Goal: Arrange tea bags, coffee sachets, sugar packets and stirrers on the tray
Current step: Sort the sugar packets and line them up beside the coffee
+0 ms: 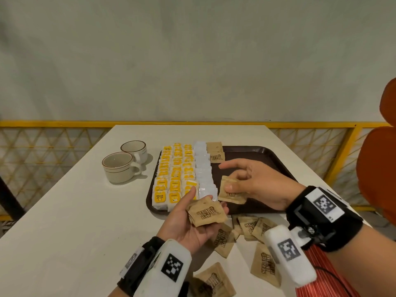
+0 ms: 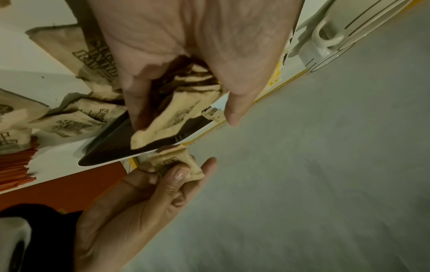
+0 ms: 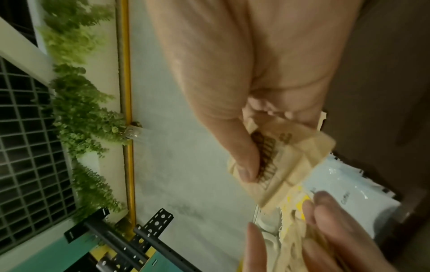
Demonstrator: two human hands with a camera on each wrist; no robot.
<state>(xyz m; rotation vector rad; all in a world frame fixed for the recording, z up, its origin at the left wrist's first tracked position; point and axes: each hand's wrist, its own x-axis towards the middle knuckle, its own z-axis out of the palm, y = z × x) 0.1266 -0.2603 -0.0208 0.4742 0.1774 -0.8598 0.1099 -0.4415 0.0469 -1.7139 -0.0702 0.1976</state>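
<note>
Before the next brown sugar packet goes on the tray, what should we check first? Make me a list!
1. Right hand pinches one brown sugar packet: ok.
2. Left hand holds the spare stack of packets: ok.
3. Bare room on the tray below the started brown row: ok.
4. Yellow tea bags and white sachets sit in neat rows: ok.
5. Loose packets remain on the table: not ok, more to place.
6. Stirrers on the tray: cannot tell, none seen.
</note>
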